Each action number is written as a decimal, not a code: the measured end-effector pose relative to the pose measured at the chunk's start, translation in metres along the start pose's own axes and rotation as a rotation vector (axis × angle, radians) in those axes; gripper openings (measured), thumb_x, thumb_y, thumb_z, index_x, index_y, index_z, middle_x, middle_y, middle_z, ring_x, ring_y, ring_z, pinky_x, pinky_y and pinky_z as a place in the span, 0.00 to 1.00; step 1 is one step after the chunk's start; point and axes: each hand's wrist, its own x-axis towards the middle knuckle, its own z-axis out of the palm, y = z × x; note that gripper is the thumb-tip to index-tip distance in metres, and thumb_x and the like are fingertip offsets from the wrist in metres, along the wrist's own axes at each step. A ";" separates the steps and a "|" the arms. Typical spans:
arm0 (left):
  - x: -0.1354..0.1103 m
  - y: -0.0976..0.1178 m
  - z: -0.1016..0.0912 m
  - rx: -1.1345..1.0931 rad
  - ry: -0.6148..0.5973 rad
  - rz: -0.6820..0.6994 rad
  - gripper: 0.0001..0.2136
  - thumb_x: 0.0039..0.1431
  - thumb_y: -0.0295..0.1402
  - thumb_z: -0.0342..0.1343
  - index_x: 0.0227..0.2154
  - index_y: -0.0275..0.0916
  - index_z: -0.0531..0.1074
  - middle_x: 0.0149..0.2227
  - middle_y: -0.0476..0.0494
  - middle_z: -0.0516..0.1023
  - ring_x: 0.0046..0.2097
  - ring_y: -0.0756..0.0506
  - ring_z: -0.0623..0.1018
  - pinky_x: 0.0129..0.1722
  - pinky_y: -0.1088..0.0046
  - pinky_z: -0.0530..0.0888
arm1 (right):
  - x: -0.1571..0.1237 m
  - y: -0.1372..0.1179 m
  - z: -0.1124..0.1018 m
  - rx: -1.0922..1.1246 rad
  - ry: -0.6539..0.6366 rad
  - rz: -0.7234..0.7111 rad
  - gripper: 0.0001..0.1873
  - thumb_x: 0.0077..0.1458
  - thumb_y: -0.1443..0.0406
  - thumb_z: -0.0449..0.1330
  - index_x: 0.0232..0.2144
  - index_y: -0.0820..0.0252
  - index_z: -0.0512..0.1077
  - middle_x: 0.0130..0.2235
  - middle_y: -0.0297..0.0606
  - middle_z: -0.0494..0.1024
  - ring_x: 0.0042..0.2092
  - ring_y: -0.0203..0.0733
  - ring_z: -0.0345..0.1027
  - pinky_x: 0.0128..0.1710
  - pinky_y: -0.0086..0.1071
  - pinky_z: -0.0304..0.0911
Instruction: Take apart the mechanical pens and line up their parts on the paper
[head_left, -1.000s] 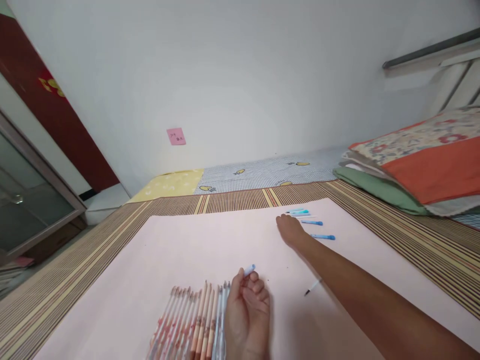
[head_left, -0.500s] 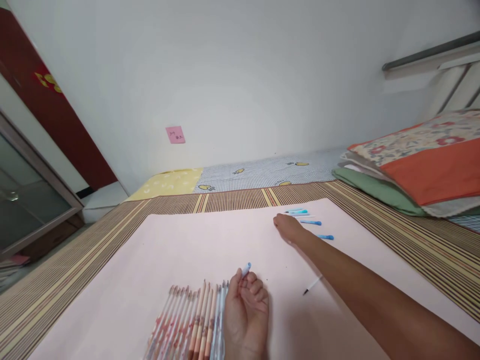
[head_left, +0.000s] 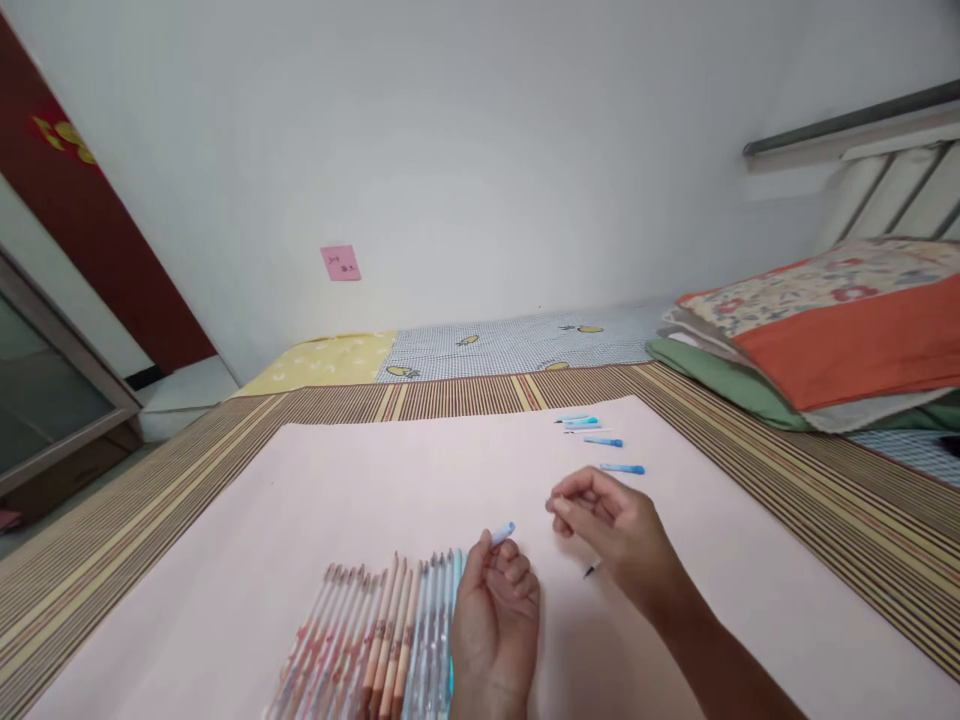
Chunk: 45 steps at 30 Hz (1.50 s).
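Observation:
My left hand [head_left: 495,625] is curled on the pink sheet [head_left: 360,490] and holds a pale blue pen piece [head_left: 502,533] that sticks up between thumb and fingers. Left of it lies a row of several pink and blue pens [head_left: 375,645], side by side. My right hand [head_left: 611,530] hovers just right of the left hand with its fingertips pinched together; what they hold is too small to make out. A thin white refill with a dark tip [head_left: 592,571] lies under its wrist. Several blue pen parts [head_left: 604,442] lie farther back on the sheet.
The sheet lies on a striped mat [head_left: 825,470] over a bed. Folded bedding with an orange and floral cover [head_left: 840,330] is stacked at the right. A white wall with a pink sticky note [head_left: 340,263] stands behind. A glass door [head_left: 45,400] is at the left.
My right hand has drawn back from the blue pen parts towards my left hand, and its fingers are now pinched. The left hand has stayed in place. The view has shifted slightly.

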 end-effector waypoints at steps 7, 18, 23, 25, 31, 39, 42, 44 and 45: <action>-0.002 -0.013 0.002 0.046 -0.002 0.006 0.11 0.63 0.25 0.54 0.24 0.34 0.69 0.24 0.46 0.70 0.21 0.56 0.65 0.18 0.83 0.62 | -0.033 -0.016 0.017 0.067 -0.021 0.030 0.10 0.54 0.58 0.65 0.32 0.59 0.76 0.31 0.38 0.80 0.35 0.42 0.75 0.36 0.32 0.71; -0.001 -0.019 0.002 0.060 0.012 0.047 0.13 0.67 0.27 0.50 0.26 0.32 0.71 0.24 0.46 0.71 0.21 0.56 0.67 0.19 0.83 0.64 | -0.031 -0.018 0.016 -0.217 -0.019 -0.107 0.04 0.57 0.64 0.59 0.32 0.56 0.74 0.29 0.34 0.80 0.33 0.41 0.76 0.32 0.29 0.71; 0.000 -0.019 0.002 -0.004 -0.002 -0.006 0.13 0.68 0.27 0.49 0.26 0.32 0.71 0.23 0.46 0.70 0.21 0.55 0.68 0.20 0.82 0.66 | -0.030 -0.015 0.012 -0.413 -0.055 -0.355 0.12 0.63 0.65 0.54 0.43 0.56 0.76 0.41 0.40 0.81 0.41 0.42 0.76 0.41 0.32 0.70; 0.000 -0.017 0.003 -0.051 0.008 -0.056 0.15 0.68 0.28 0.48 0.25 0.32 0.70 0.24 0.45 0.71 0.21 0.56 0.66 0.18 0.83 0.63 | -0.024 -0.008 -0.002 -0.469 0.000 -0.386 0.13 0.63 0.65 0.52 0.46 0.56 0.75 0.44 0.41 0.80 0.44 0.43 0.75 0.43 0.33 0.69; -0.003 -0.010 0.004 -0.166 -0.004 -0.132 0.17 0.70 0.31 0.46 0.23 0.34 0.66 0.23 0.47 0.68 0.20 0.56 0.64 0.17 0.83 0.60 | -0.008 0.040 -0.071 -0.911 -0.062 -0.021 0.14 0.58 0.70 0.51 0.37 0.56 0.76 0.41 0.41 0.79 0.43 0.46 0.73 0.41 0.35 0.64; -0.003 0.004 0.002 -0.123 0.013 -0.066 0.17 0.70 0.30 0.45 0.24 0.33 0.67 0.23 0.49 0.67 0.19 0.57 0.64 0.17 0.83 0.59 | -0.016 0.062 -0.068 -1.172 -0.200 0.060 0.14 0.48 0.79 0.50 0.25 0.60 0.71 0.35 0.41 0.75 0.38 0.43 0.66 0.34 0.32 0.54; -0.001 0.007 0.003 -0.089 0.035 -0.041 0.16 0.70 0.30 0.46 0.24 0.33 0.67 0.23 0.49 0.67 0.20 0.56 0.64 0.17 0.83 0.59 | -0.016 0.055 -0.066 -1.058 -0.145 0.011 0.11 0.46 0.78 0.52 0.23 0.58 0.67 0.31 0.38 0.72 0.35 0.41 0.64 0.32 0.32 0.54; -0.001 0.005 0.003 -0.075 0.047 -0.038 0.16 0.70 0.29 0.46 0.24 0.32 0.67 0.23 0.48 0.67 0.20 0.56 0.64 0.18 0.84 0.60 | -0.017 0.045 -0.066 -0.840 -0.099 0.030 0.07 0.51 0.72 0.54 0.26 0.57 0.69 0.29 0.34 0.71 0.32 0.40 0.63 0.31 0.31 0.56; 0.000 0.004 0.003 -0.072 0.051 -0.043 0.16 0.70 0.29 0.46 0.24 0.32 0.68 0.23 0.48 0.67 0.20 0.56 0.64 0.18 0.84 0.60 | -0.018 0.038 -0.066 -0.708 -0.069 0.047 0.05 0.55 0.68 0.55 0.28 0.57 0.70 0.28 0.33 0.71 0.30 0.39 0.63 0.29 0.31 0.56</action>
